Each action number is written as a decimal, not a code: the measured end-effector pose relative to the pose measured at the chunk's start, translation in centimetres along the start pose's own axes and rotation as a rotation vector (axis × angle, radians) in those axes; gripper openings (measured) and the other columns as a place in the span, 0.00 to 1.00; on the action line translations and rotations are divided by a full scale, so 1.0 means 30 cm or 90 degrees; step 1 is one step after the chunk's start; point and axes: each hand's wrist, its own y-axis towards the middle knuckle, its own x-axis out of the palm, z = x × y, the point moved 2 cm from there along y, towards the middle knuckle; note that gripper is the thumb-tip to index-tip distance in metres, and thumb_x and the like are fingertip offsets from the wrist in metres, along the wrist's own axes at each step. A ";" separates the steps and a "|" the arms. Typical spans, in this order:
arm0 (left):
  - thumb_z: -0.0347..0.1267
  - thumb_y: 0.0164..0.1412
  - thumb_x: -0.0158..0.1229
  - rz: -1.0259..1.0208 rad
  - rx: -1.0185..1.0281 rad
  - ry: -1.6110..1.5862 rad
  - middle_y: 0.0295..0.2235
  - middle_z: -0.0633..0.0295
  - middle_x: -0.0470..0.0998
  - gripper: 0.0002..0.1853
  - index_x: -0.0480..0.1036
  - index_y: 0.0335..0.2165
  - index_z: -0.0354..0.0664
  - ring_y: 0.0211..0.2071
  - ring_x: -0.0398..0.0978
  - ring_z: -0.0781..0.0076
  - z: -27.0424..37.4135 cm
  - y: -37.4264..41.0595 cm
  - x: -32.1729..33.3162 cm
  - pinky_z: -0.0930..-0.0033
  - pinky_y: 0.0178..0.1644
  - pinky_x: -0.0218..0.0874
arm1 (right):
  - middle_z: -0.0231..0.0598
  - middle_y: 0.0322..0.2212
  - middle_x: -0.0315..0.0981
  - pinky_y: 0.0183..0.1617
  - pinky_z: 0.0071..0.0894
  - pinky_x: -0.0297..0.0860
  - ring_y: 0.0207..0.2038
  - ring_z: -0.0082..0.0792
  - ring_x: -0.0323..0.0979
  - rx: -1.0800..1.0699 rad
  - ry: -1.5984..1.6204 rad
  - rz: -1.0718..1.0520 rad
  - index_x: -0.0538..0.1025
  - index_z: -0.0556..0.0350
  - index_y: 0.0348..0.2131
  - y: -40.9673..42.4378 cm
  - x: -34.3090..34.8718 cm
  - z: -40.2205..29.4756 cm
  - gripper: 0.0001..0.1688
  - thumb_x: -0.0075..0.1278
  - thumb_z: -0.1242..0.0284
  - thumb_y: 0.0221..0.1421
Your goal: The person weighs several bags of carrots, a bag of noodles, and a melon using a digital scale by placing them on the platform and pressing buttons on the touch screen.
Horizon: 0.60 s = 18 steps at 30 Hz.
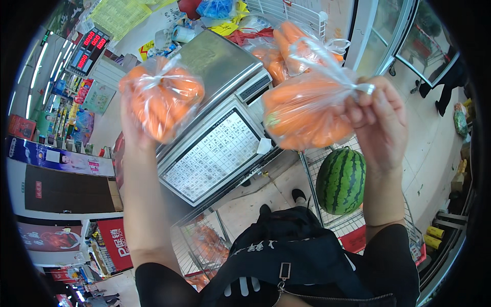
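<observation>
My left hand (135, 126) holds up a clear plastic bag of carrots (163, 98) from beneath and behind; its fingers are mostly hidden by the bag. By its twisted, tied neck, my right hand (378, 115) grips a second clear bag of carrots (307, 115), raised to the right of the scale. Between the two bags lies a price-computing scale with a bare metal weighing plate (218, 57) and a keypad (218, 153) of many labelled keys. Further bags of carrots (276, 69) rest beyond the scale, partly behind the right-hand bag.
A watermelon (341, 180) lies in a shopping cart (312, 192) at my right. Bagged carrots (209, 241) fill a wire cart at lower left. The scale's red-digit display (88, 50) stands upper left. A white wire basket (291, 11) is behind the scale. A person's legs (441, 92) show near the glass door.
</observation>
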 end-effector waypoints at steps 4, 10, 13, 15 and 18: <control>0.39 0.54 0.50 0.291 0.103 0.400 0.46 0.54 0.66 0.27 0.59 0.48 0.32 0.46 0.64 0.64 0.072 0.021 -0.207 0.65 0.47 0.57 | 0.27 0.18 0.54 0.41 0.37 0.69 0.24 0.23 0.60 0.067 0.015 0.044 0.66 0.61 0.28 0.051 0.083 0.039 0.11 0.39 0.70 0.56; 0.30 0.51 0.54 0.142 0.476 0.699 0.48 0.51 0.63 0.28 0.57 0.50 0.33 0.49 0.61 0.66 -0.084 -0.069 0.211 0.68 0.53 0.52 | 0.35 0.24 0.71 0.31 0.21 0.69 0.29 0.23 0.72 -0.001 -0.071 -0.077 0.66 0.59 0.32 0.088 0.137 0.050 0.13 0.41 0.66 0.56; 0.27 0.53 0.48 -0.242 0.240 0.708 0.48 0.53 0.61 0.27 0.52 0.51 0.37 0.48 0.60 0.64 -0.317 -0.169 0.369 0.67 0.52 0.50 | 0.42 0.22 0.69 0.24 0.30 0.67 0.25 0.33 0.71 -0.254 -0.600 -0.374 0.69 0.64 0.21 0.038 0.222 0.053 0.08 0.46 0.74 0.44; 0.29 0.53 0.49 -0.409 0.082 0.829 0.44 0.53 0.62 0.24 0.55 0.48 0.37 0.44 0.62 0.64 -0.474 -0.266 0.431 0.67 0.48 0.51 | 0.40 0.21 0.65 0.28 0.35 0.64 0.26 0.40 0.68 -0.266 -0.465 -0.293 0.68 0.62 0.23 -0.086 0.231 0.092 0.11 0.45 0.70 0.41; 0.31 0.52 0.50 -0.567 -0.029 0.964 0.39 0.54 0.64 0.20 0.59 0.44 0.37 0.38 0.64 0.64 -0.656 -0.314 0.435 0.67 0.42 0.54 | 0.41 0.23 0.64 0.32 0.39 0.63 0.28 0.41 0.67 -0.271 -0.440 -0.150 0.68 0.62 0.23 -0.236 0.154 0.136 0.11 0.44 0.69 0.43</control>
